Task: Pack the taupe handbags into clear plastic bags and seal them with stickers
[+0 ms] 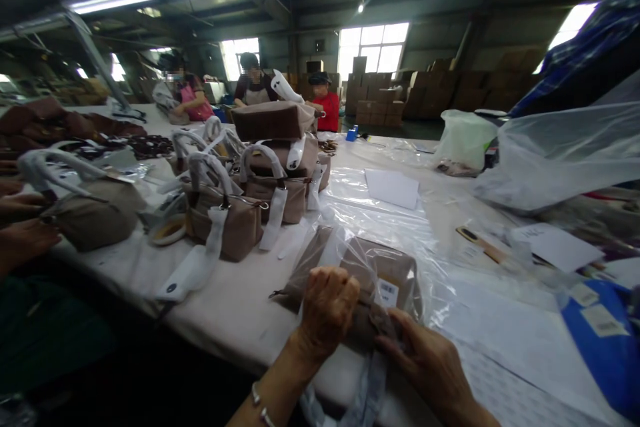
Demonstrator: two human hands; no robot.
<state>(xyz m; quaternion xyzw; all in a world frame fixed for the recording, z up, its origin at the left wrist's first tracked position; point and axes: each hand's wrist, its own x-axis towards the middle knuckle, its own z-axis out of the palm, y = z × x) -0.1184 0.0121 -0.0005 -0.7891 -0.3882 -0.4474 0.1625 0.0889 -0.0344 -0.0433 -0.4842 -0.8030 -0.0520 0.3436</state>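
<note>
A taupe handbag (357,323) lies on the table right in front of me, its far part inside a clear plastic bag (413,267). A white barcode label (387,293) shows by the plastic. My left hand (330,303) is closed in a fist over the handbag, gripping the plastic at its opening. With thumb and fingers, my right hand (430,357) holds the near right edge of the handbag. Wrapped handles (367,390) hang toward me from its near side, below my hands.
Several taupe handbags (223,213) with wrapped handles stand at the left, some stacked. A co-worker's hands (30,240) hold another handbag (95,210) at far left. A tape roll (169,230), white papers (393,188), a brush-like tool (480,243) and a blue object (603,340) lie around. More people work behind.
</note>
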